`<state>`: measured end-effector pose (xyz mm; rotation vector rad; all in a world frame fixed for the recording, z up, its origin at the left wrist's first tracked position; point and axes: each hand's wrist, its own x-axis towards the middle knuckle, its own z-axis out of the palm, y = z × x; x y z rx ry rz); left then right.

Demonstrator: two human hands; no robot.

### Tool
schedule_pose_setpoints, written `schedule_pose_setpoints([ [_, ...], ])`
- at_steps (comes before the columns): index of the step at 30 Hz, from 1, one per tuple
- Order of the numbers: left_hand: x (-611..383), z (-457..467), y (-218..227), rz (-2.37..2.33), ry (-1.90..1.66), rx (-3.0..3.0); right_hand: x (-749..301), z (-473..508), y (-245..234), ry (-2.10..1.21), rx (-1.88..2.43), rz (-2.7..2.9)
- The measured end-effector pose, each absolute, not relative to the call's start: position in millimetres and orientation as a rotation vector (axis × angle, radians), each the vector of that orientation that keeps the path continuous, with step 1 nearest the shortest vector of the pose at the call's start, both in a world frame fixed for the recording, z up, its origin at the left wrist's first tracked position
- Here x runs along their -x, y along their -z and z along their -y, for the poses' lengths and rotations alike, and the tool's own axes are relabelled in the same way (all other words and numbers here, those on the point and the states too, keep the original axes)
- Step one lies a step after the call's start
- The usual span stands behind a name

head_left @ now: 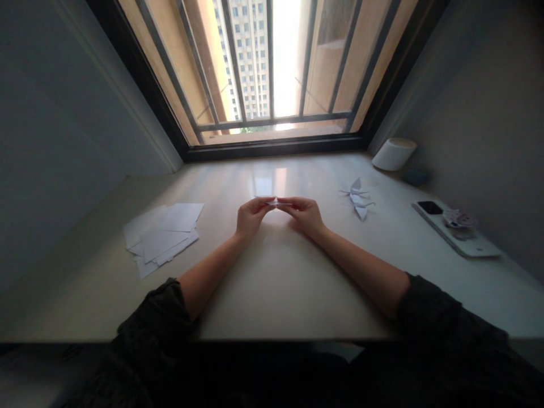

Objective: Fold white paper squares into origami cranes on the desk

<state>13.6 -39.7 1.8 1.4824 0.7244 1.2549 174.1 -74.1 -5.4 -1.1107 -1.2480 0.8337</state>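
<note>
A small piece of folded white paper (274, 202) is pinched between my two hands, just above the pale sill. My left hand (254, 213) grips it from the left with thumb and fingers pressed together. From the other side, my right hand (305, 212) pinches it the same way, fingertips almost meeting those of the left. Much of the paper is hidden by my fingers, so its exact folds cannot be made out. To the right of my hands lie white origami cranes (358, 199), close together.
Loose sheets of white paper (170, 232) lie overlapping at the left. A phone (459, 232) with a flower-like ornament (459, 220) rests at the right. Behind it are a white cylindrical object (394, 154) and a dark rounded item (415, 177). A barred window (272, 150) closes off the back.
</note>
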Motion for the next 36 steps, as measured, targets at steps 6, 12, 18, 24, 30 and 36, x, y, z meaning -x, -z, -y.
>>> schedule_pose_setpoints([
  [6, -12.0, 41.1, -4.1, -0.770, -1.236, -1.498, -174.2, 74.0, 1.9, -0.984, 1.017, 1.143],
  [12, -12.3, 38.2, -3.2, -0.808, -1.243, -1.471, -173.5, 74.2, 0.1, -1.036, 1.014, 1.091],
  [18, -11.9, 36.7, -2.5, -0.825, -1.278, -1.435, -173.6, 73.5, 1.7, -1.029, 1.001, 1.046],
  [24, -10.5, 36.4, -2.1, -0.829, -1.293, -1.458, -174.9, 71.7, 2.3, -1.035, 1.015, 1.022],
  [30, -12.5, 36.1, 1.4, -0.831, -1.319, -1.463, -174.2, 70.1, 2.2, -1.005, 1.032, 1.020],
  [36, -12.5, 36.4, 1.3, -0.815, -1.315, -1.520, -175.5, 72.1, 0.3, -1.023, 1.059, 0.998],
])
